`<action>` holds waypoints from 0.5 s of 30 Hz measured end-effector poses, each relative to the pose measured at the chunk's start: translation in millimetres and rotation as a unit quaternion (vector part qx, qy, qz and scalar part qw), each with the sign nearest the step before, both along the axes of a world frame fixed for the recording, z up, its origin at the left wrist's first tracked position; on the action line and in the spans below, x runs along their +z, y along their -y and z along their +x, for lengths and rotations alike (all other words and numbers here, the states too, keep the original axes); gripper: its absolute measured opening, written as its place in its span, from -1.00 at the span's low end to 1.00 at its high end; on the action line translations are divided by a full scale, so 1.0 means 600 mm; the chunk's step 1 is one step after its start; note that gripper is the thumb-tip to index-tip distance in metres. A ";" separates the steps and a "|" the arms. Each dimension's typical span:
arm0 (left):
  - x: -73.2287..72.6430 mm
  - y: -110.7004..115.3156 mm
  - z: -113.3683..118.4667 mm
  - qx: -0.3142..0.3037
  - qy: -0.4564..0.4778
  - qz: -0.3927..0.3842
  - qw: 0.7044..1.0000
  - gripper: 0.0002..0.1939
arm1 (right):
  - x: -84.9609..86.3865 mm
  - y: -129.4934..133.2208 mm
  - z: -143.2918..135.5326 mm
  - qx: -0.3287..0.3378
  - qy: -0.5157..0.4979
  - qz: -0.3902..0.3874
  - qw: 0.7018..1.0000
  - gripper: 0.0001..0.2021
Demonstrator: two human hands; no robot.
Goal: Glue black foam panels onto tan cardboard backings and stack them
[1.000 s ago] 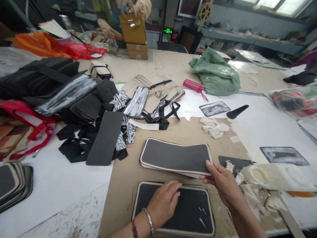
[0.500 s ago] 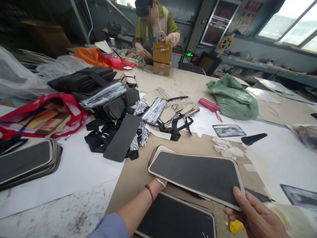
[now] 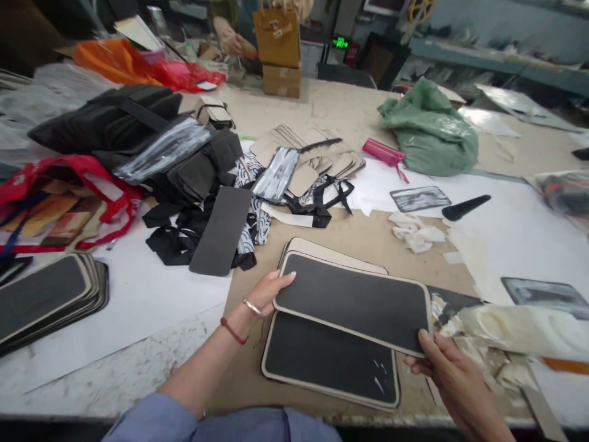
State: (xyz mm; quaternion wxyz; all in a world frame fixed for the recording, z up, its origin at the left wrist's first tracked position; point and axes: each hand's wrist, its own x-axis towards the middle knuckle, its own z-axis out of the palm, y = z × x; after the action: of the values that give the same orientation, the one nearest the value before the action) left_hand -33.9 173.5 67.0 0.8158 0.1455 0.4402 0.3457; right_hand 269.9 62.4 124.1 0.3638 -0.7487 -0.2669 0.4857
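A black rectangular panel with a beige border (image 3: 354,304) is held nearly level between my two hands. My left hand (image 3: 269,291) grips its left end, thumb on top and the fingers hidden underneath. At the lower right corner my right hand (image 3: 446,368) pinches it, thumb on the black face. Directly below, and partly covered by it, lies a small stack of similar black panels (image 3: 326,362) with white marks at the right. Behind the held panel, more panels with beige faces up (image 3: 335,255) show their upper edges.
To the left are a stack of bordered panels (image 3: 46,298), a red bag (image 3: 122,190) and black straps with a plain dark panel (image 3: 221,230). A black-handled tool (image 3: 464,207), crumpled tissue (image 3: 416,232) and green bag (image 3: 427,132) lie right. Another person's hand (image 3: 232,40) is beside a tan handbag (image 3: 277,37).
My left hand has come out from beneath the panel and now grips its left end with the thumb on top. The panel has shifted slightly left, and the view has tilted downward.
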 end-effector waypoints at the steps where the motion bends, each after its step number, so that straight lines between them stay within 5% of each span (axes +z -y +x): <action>1: 0.007 0.019 -0.008 -0.019 -0.010 0.007 1.000 -0.66 | -0.005 0.019 0.000 0.000 -0.012 -0.014 1.000 -0.60; 4: 0.015 0.084 -0.032 -0.077 -0.054 -0.003 0.996 -0.55 | -0.030 0.078 -0.003 0.011 -0.039 -0.062 0.997 -0.60; 8: -0.006 0.150 -0.042 -0.106 -0.106 -0.036 0.988 -0.46 | -0.069 0.132 -0.010 0.014 -0.081 -0.110 0.990 -0.57; 15: -0.031 0.170 -0.029 -0.160 -0.142 -0.024 0.977 -0.39 | -0.128 0.168 -0.007 0.008 -0.075 -0.130 0.989 -0.49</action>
State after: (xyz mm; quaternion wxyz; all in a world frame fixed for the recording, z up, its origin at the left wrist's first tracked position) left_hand -51.4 71.5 48.3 0.7929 0.2422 0.5307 0.1759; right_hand 265.6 -38.6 47.1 0.2783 -0.7491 -0.1788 0.5740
